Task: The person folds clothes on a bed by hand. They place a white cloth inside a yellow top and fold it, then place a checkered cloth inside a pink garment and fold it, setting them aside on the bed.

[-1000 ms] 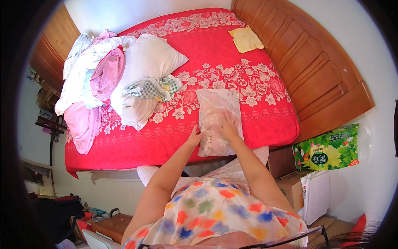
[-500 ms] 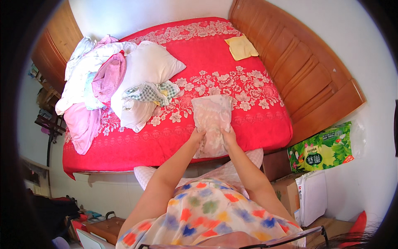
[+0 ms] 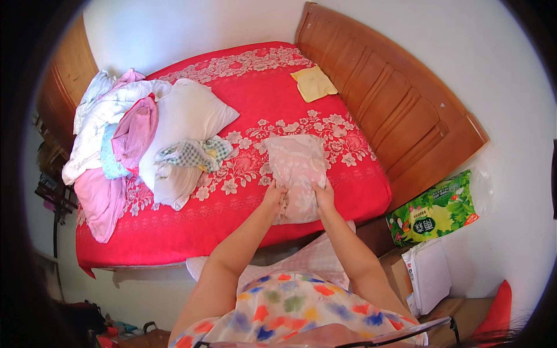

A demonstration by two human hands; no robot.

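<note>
Two hands on one pale pink cloth (image 3: 296, 174) at the near edge of the bed (image 3: 243, 110). Cloth lies flat on the red floral bedspread, near end draped just over the bed edge, far end pointing toward the headboard (image 3: 394, 110).

Edges and room: bedspread is bare to the right of the cloth up to the bed's right edge, and bare beyond it as far as a yellow cloth (image 3: 313, 83) lying near the headboard. Left of the cloth, a strip of open bedspread, then a white pillow (image 3: 185, 124) with a checked cloth (image 3: 194, 153) draped on it. Laundry heap (image 3: 116, 145) of pink and white garments fills the far left of the bed, well apart from the hands.

Containers: green printed pack (image 3: 435, 209) on cardboard boxes (image 3: 429, 278) by the wall, right of the bed; contents cannot be told.

Left hand (image 3: 274, 196) grips the cloth's near left edge, fingers curled closed on the fabric. Right hand (image 3: 324, 194) pinches the near right edge, fingers closed on it. Both hands sit at the cloth's near end, either side of its middle.
</note>
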